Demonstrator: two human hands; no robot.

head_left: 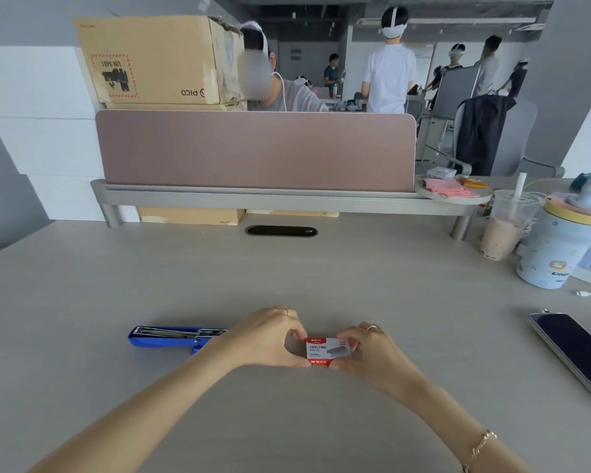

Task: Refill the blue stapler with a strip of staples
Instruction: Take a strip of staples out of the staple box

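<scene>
Both hands grip one small staple box over the desk: the left hand pinches its left end, the right hand its right end. The step in hand looks like opening the box. The blue stapler lies just beside the left hand, its magazine apparently open. Next, a strip must be drawn out and laid into that channel.

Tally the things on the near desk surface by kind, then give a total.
Stapler: 1
Staple box, held in both hands: 1
Drink cup: 1
Printed tub: 1
Phone: 1
Total: 5
</scene>
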